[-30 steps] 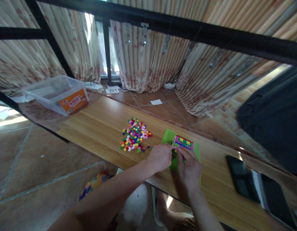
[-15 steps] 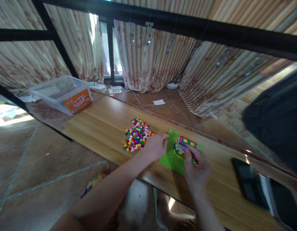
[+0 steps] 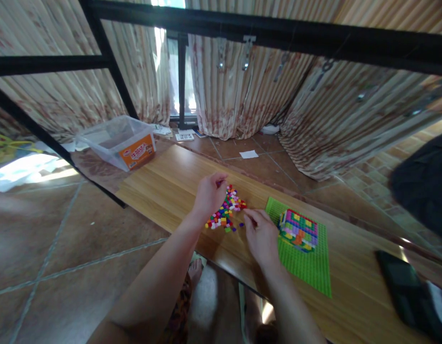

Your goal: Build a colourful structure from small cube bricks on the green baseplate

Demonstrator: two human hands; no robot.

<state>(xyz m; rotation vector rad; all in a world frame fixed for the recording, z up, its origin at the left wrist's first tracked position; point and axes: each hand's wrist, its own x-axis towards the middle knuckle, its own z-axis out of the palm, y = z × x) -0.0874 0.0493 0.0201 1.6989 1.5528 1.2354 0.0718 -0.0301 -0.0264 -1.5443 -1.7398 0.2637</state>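
A pile of small colourful toy bricks point(image 3: 226, 212) lies on the wooden bench. My left hand point(image 3: 209, 195) hovers over the pile's left side, fingers curled together, covering part of it; whatever they may hold is hidden. At the pile's right edge, my right hand point(image 3: 262, 235) has thumb and fingertips drawn into a pinch, and anything between them is too small to make out. A loose purple brick point(image 3: 241, 224) lies just left of it. Right of that hand is a green baseplate point(image 3: 310, 272) bearing a block-shaped multicoloured brick build point(image 3: 298, 230), which neither hand touches.
A clear plastic bin point(image 3: 116, 143) with an orange label stands at the bench's far left end. A dark phone-like object point(image 3: 400, 277) lies on the right of the bench point(image 3: 170, 177). Black metal bars point(image 3: 221, 19) cross above, before the curtains.
My right hand has left the brick build and moved left to the pile's edge. My left hand has shifted left, from beside the baseplate to over the pile. The view has swung slightly left.
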